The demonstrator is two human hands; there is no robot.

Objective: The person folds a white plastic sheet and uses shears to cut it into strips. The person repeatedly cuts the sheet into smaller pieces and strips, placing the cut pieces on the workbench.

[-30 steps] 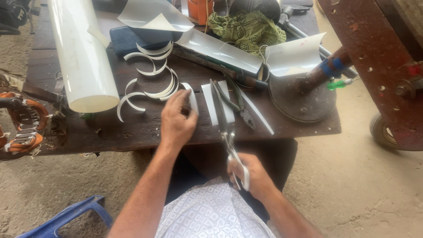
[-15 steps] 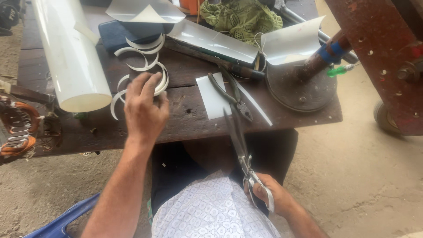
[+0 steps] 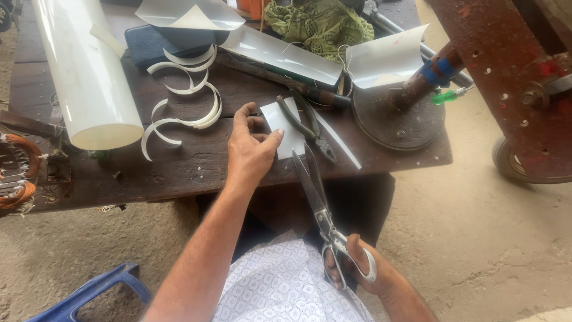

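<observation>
Here your left hand (image 3: 250, 149) lies over the near edge of the dark wooden surface (image 3: 196, 170), fingers loosely spread and curled, the thumb tip touching the left edge of a small white rectangular sheet piece (image 3: 286, 128). It grips nothing; the sheet lies flat under the fingertips. Your right hand (image 3: 360, 268) is low over your lap, closed through the loops of a long pair of scissors (image 3: 319, 200), whose blades are nearly together and point up toward the white piece, the tips reaching the surface edge just beside it.

A pair of dark pliers (image 3: 310, 125) lies across the right side of that white piece, touching it, and a thin white strip (image 3: 336, 140) runs slantwise just to the right of the pliers. Left of your left hand, several curled white offcuts (image 3: 190, 110) lie in a loose cluster, near but apart from your fingers. Farther left lies a big roll of white sheet (image 3: 83, 71), its open end facing you. Behind the pliers lie a long bent white sheet (image 3: 280, 53) and a round rusty metal base (image 3: 396, 119) with a post wrapped in blue tape. A green patterned cloth (image 3: 319, 24) sits at the back. A blue plastic stool (image 3: 89, 292) shows on the floor by your left arm.
</observation>
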